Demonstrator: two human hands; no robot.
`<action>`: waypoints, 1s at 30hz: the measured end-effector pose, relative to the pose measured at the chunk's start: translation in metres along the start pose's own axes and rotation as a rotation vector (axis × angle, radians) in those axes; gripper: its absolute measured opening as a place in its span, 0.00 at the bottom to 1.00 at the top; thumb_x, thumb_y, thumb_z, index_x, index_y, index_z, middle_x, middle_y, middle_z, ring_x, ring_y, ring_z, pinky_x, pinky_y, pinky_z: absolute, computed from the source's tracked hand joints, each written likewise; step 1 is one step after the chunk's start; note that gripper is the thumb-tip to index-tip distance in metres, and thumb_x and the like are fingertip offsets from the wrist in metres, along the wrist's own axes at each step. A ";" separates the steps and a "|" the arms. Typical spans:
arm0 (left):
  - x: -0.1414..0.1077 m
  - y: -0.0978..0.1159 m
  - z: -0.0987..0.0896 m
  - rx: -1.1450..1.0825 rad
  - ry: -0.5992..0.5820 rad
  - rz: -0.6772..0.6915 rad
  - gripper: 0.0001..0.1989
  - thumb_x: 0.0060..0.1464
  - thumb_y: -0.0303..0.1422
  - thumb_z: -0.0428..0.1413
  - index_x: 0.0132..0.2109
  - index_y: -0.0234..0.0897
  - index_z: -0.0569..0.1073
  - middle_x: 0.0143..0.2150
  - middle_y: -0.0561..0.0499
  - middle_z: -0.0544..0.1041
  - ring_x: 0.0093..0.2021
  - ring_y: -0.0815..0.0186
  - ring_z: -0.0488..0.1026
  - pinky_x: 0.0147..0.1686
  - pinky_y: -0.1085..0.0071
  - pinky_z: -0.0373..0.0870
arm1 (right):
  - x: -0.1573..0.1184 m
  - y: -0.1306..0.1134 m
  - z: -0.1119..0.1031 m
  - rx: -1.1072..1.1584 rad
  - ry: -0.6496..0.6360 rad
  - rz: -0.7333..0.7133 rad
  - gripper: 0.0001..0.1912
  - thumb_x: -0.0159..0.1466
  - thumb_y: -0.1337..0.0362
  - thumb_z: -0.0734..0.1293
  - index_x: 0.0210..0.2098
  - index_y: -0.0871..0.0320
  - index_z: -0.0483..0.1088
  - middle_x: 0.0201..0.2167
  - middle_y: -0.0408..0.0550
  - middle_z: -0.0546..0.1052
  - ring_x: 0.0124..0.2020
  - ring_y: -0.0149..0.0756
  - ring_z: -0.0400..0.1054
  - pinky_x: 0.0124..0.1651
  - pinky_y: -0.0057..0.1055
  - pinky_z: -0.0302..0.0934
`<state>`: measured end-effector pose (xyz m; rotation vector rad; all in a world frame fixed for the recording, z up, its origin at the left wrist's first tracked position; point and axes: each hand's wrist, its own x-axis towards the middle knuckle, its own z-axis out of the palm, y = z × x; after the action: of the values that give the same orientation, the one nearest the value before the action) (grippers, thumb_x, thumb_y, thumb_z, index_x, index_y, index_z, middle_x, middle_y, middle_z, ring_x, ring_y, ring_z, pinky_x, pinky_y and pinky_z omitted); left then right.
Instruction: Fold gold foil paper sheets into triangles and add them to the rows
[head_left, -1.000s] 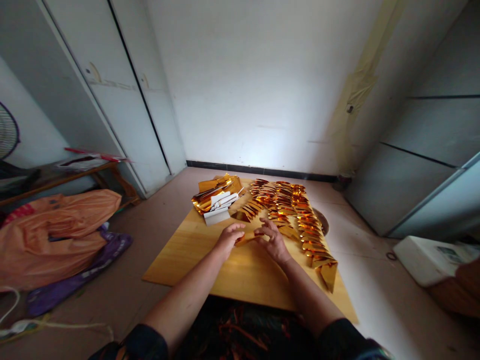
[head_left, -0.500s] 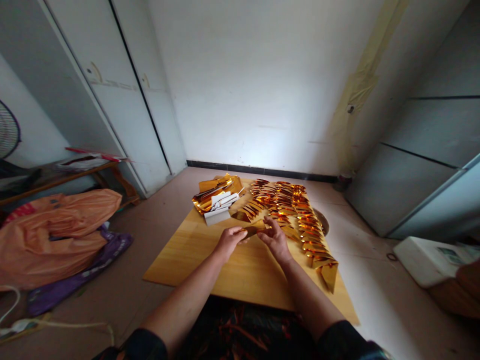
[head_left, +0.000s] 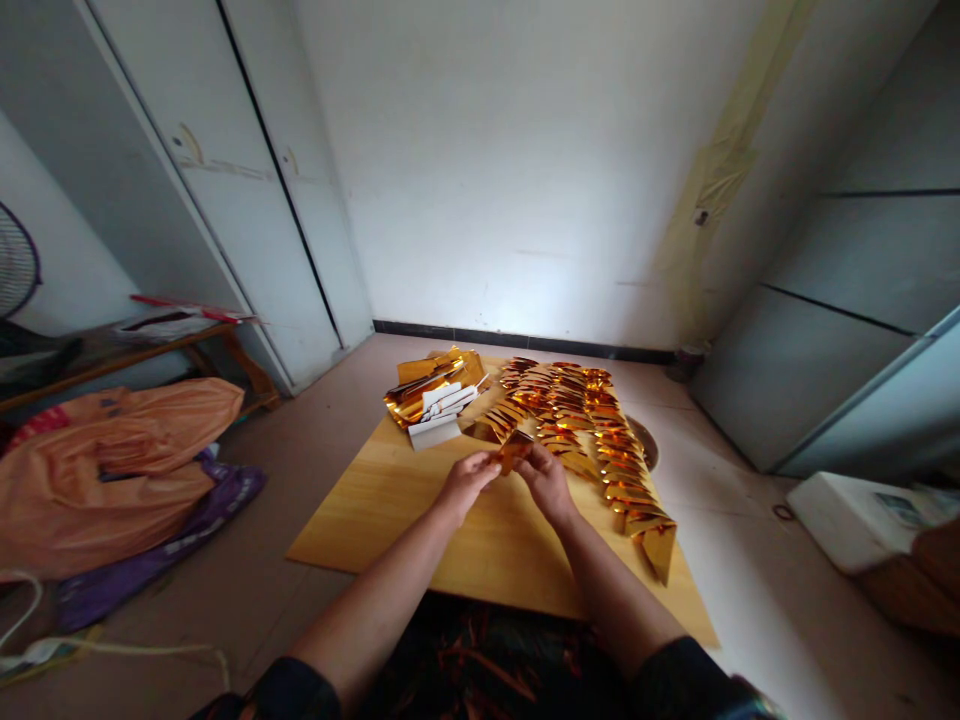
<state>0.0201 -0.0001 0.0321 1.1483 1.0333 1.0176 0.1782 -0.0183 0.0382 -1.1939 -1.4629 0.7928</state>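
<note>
A small piece of gold foil paper (head_left: 514,452) is held up between both hands over the wooden board. Its left edge is pinched by my left hand (head_left: 469,482), and its right side by my right hand (head_left: 547,480). Beyond and to the right, several rows of folded gold foil pieces (head_left: 619,450) cover the board. A pile of gold sheets (head_left: 411,403) with white-backed papers (head_left: 435,432) lies at the board's far left corner.
The wooden board (head_left: 360,520) is low, in front of my lap. An orange bag (head_left: 112,480) and purple bag (head_left: 172,550) lie left on the floor. A white box (head_left: 855,520) stands right. Behind the board's right edge is a round brown object (head_left: 645,445).
The foil piece has turned and now stands more upright, looking shorter. The fingers of my right hand have curled in closer round it, and my left hand has shifted slightly.
</note>
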 end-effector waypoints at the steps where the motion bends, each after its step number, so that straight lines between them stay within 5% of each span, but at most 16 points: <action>1: 0.001 0.001 -0.001 0.034 0.047 0.046 0.24 0.41 0.39 0.65 0.45 0.33 0.76 0.45 0.43 0.79 0.45 0.59 0.75 0.41 0.69 0.69 | 0.000 -0.001 -0.002 -0.160 0.027 -0.025 0.07 0.61 0.60 0.63 0.31 0.56 0.69 0.28 0.44 0.74 0.31 0.35 0.67 0.35 0.29 0.58; 5: 0.003 0.007 -0.005 0.071 0.101 0.083 0.26 0.44 0.42 0.64 0.50 0.35 0.74 0.51 0.42 0.76 0.50 0.57 0.73 0.43 0.67 0.71 | -0.006 -0.004 -0.009 -0.815 -0.015 -0.199 0.09 0.62 0.70 0.61 0.28 0.56 0.71 0.27 0.49 0.73 0.32 0.37 0.64 0.39 0.32 0.53; 9: 0.002 0.001 -0.004 0.066 0.049 0.054 0.24 0.44 0.37 0.64 0.49 0.32 0.74 0.46 0.42 0.78 0.46 0.59 0.75 0.42 0.67 0.73 | -0.012 -0.002 -0.011 -1.028 -0.131 -0.303 0.11 0.63 0.72 0.61 0.29 0.56 0.72 0.29 0.50 0.73 0.35 0.38 0.62 0.44 0.35 0.50; 16: 0.010 -0.024 -0.011 0.206 0.039 0.118 0.15 0.41 0.24 0.62 0.41 0.32 0.77 0.41 0.44 0.80 0.41 0.60 0.77 0.45 0.62 0.74 | -0.014 0.009 -0.010 -0.925 -0.124 -0.312 0.03 0.61 0.66 0.66 0.33 0.55 0.73 0.47 0.50 0.74 0.46 0.41 0.62 0.49 0.38 0.49; 23: 0.009 -0.024 -0.017 0.673 0.015 0.461 0.08 0.47 0.24 0.57 0.36 0.36 0.78 0.44 0.44 0.79 0.48 0.60 0.74 0.54 0.60 0.69 | -0.015 0.026 -0.013 -0.702 -0.231 -0.259 0.12 0.56 0.70 0.67 0.41 0.57 0.72 0.39 0.49 0.77 0.43 0.39 0.67 0.47 0.34 0.56; 30: 0.007 -0.029 -0.019 0.786 -0.020 0.544 0.21 0.42 0.23 0.60 0.46 0.38 0.76 0.48 0.47 0.78 0.49 0.60 0.73 0.54 0.61 0.69 | -0.014 0.043 -0.016 -0.609 -0.162 -0.320 0.21 0.53 0.70 0.66 0.48 0.58 0.70 0.43 0.53 0.76 0.46 0.43 0.68 0.50 0.39 0.61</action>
<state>0.0059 0.0068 0.0005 2.1628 1.1698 1.0263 0.2042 -0.0210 -0.0018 -1.3002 -2.0546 0.2249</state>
